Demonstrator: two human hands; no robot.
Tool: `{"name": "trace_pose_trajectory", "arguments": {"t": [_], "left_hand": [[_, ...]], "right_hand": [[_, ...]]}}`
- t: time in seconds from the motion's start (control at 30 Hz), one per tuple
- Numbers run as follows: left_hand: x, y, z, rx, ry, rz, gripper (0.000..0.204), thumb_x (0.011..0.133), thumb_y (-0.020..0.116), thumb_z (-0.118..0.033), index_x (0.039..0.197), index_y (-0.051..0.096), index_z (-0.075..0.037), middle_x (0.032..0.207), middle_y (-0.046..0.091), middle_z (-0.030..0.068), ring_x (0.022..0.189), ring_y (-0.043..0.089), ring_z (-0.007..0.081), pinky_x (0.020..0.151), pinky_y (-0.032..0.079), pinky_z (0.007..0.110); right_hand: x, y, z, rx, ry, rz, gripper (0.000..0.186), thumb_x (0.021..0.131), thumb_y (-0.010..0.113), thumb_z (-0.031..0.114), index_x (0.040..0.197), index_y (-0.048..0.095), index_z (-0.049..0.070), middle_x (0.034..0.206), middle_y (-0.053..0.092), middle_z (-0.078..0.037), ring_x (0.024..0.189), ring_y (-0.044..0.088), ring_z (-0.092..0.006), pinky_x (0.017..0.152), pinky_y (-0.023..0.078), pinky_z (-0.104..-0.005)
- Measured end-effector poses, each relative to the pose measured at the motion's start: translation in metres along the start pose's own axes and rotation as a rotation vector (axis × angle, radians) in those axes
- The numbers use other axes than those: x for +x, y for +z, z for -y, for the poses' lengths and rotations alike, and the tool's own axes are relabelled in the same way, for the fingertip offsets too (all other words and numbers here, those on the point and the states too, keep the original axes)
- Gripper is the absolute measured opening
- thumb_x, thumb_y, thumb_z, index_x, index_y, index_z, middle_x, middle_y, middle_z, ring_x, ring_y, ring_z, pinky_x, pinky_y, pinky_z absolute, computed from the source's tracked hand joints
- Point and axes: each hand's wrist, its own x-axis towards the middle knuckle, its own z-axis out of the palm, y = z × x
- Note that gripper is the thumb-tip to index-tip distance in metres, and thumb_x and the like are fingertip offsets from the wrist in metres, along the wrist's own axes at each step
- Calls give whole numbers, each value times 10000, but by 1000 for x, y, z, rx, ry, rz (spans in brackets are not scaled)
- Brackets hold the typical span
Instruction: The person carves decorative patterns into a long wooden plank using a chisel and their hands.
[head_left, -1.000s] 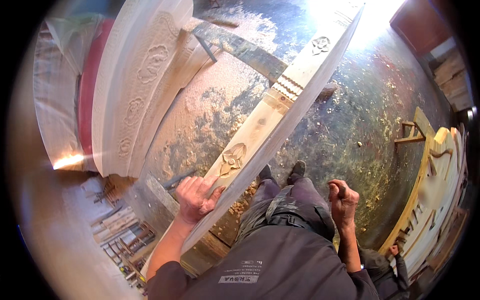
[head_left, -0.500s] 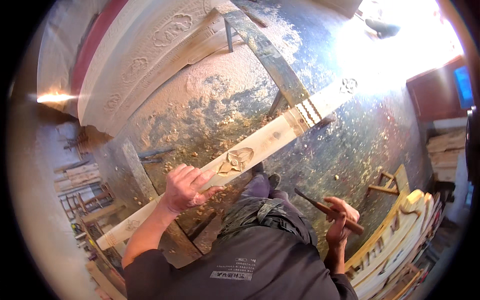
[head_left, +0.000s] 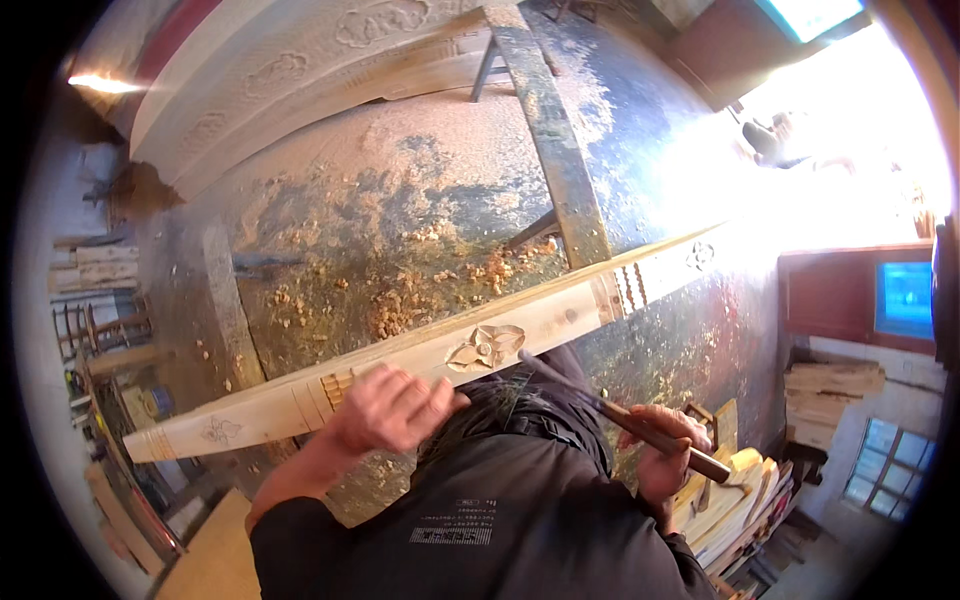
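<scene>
Swinging round since a moment ago, the long carved plank (head_left: 560, 312) now runs almost level across the view instead of climbing steeply, and the left hand (head_left: 392, 408) has slid onto its near edge, blurred with motion. One plank, two hands, one chisel. That plank is pale bare wood, long and narrow, lying across the person's lap; it carries one flower relief (head_left: 485, 346) cut near its middle, two smaller rosettes toward the two ends, and groups of short grooves between them. Left hand is curled loosely on the plank's edge just left of the flower, fingers bent; whether it actually clamps the wood I cannot tell through the blur. Right hand (head_left: 668, 452) is wrapped tight around the chisel (head_left: 620, 417), a dark wooden handle with a slim metal blade whose tip sits just beside the flower relief. Underneath, the floor (head_left: 420, 190) is dark, mottled and dusted with pale sawdust and a scatter of curled wood chips (head_left: 400, 300). One worn grey beam (head_left: 552, 140) crosses it upright in the view. Big carved pale panels (head_left: 290, 75) lean at top left, ornamented in relief. A stack of sawn boards (head_left: 735, 500) sits at lower right.
</scene>
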Motion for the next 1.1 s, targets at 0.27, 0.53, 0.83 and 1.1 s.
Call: {"name": "trace_pose_trajectory", "arguments": {"t": [0.27,0.53,0.83,1.1], "left_hand": [[50,48,-93,24,-554,-16,497,929,839,-351,1267,696,-16,1318,695,203,1267,662,383,1110,522,546],[84,121,-172,-70,-611,-110,520,882,895,-307,1267,698,-19,1252,744,183,1187,735,344,1032,598,484],[140,129,-173,184,-618,-450,320,974,731,-151,1265,695,-22,1317,729,186,1245,713,346,1088,589,479],[161,153,-185,352,-736,-305,315,979,704,-153,1272,735,-42,1301,749,156,1180,734,304,955,624,414]], "right_hand": [[94,-24,-64,227,-31,209,683,1118,478,554,1188,730,-77,826,719,-191,648,650,-249,566,485,-400],[176,-31,-63,260,-72,583,806,1056,545,663,1228,720,-105,920,774,-187,744,737,-228,652,564,-343],[160,-52,-95,325,245,938,724,1095,520,570,1337,677,-94,1040,790,-193,844,753,-232,768,600,-351],[184,-70,-122,465,217,1146,748,1090,523,559,1383,605,-125,1046,744,-242,830,717,-288,725,570,-385]]}}
